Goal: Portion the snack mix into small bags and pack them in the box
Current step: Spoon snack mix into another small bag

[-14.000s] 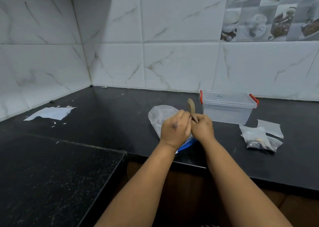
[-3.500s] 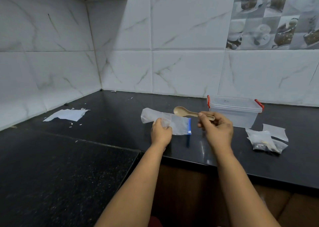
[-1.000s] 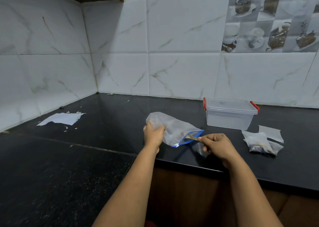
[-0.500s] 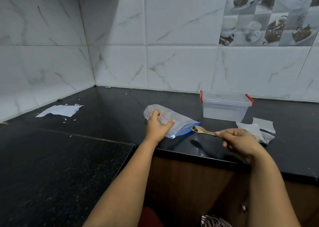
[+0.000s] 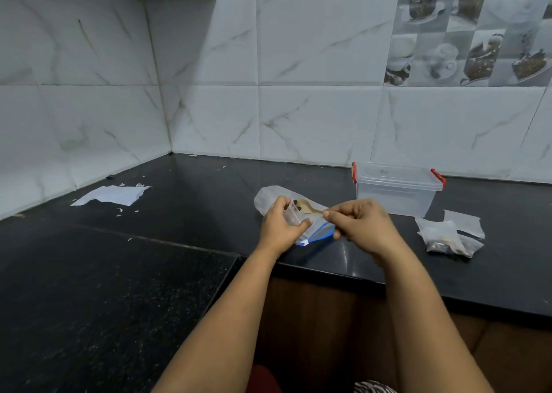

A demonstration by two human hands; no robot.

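Left hand [image 5: 279, 228] gripping small clear plastic bag [image 5: 293, 215] | right hand [image 5: 363, 225] pinching pale wooden spoon [image 5: 304, 207], now carried from the blue-zippered large bag [image 5: 316, 228] on the black bench [image 5: 185, 207] to the small bag | filling starting; lidded clear box [image 5: 395, 188] waiting.

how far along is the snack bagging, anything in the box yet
Done: a few filled small bags lie on the counter right of the lidded box, which looks empty. In hand: the left hand holds a small bag while the right hand tips a loaded spoon at it. Left: finish filling, open the box and pack the bags.
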